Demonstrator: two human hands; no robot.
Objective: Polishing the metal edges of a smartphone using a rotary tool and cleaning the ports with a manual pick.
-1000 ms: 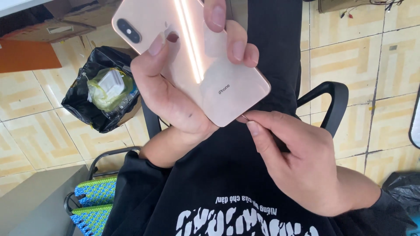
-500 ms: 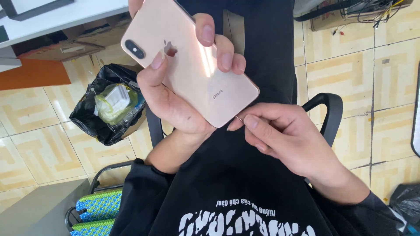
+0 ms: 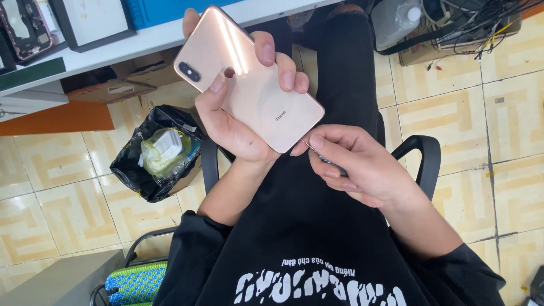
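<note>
My left hand (image 3: 238, 113) holds a rose-gold smartphone (image 3: 249, 79) with its glossy back facing me and its camera at the upper left. Thumb and fingers clamp both long edges. My right hand (image 3: 357, 164) is at the phone's lower right corner. Its thumb and forefinger pinch a thin metal pin or small tool (image 3: 326, 156) whose tip touches the phone's bottom edge. Most of that tool is hidden in my fingers. Both hands hover over my lap, which is dressed in black.
A black bin bag (image 3: 153, 158) with white and green rubbish sits on the tiled floor at the left. A white desk edge (image 3: 141, 39) runs along the top, a chair armrest (image 3: 425, 153) is at the right, and cables (image 3: 459, 22) lie at the top right.
The view has shifted so both hands and the phone appear lower and further right. The grip on the phone and the pinch at its corner look the same.
</note>
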